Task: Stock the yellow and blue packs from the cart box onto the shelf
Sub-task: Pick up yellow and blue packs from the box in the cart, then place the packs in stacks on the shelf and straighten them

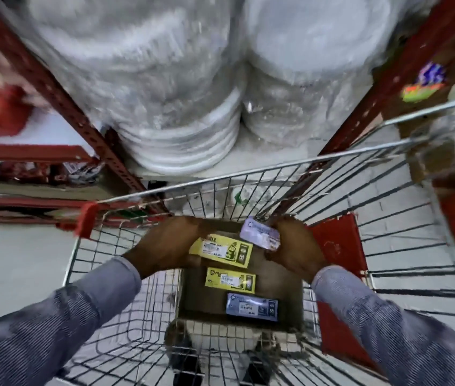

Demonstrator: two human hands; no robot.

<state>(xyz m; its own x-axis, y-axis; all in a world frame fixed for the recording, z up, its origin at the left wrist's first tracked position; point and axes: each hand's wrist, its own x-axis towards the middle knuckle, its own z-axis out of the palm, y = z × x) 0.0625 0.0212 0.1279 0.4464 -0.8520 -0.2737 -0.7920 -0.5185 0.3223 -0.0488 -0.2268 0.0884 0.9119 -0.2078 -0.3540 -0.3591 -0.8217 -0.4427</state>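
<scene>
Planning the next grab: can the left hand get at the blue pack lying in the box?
Probably not yet: the left hand is gripping a yellow pack. The blue pack itself lies uncovered in the cardboard box, nearest the person.

Upper yellow pack (220, 249): flat, tilted, held at its left end above the cart box (276, 277) | Lower yellow pack (230, 279): flat inside box, label up | Blue pack (252, 307): flat, nearest box's near wall | Pale blue pack (259, 232): raised, tilted, at box's far right | Shelf (248, 162): beyond cart.
</scene>
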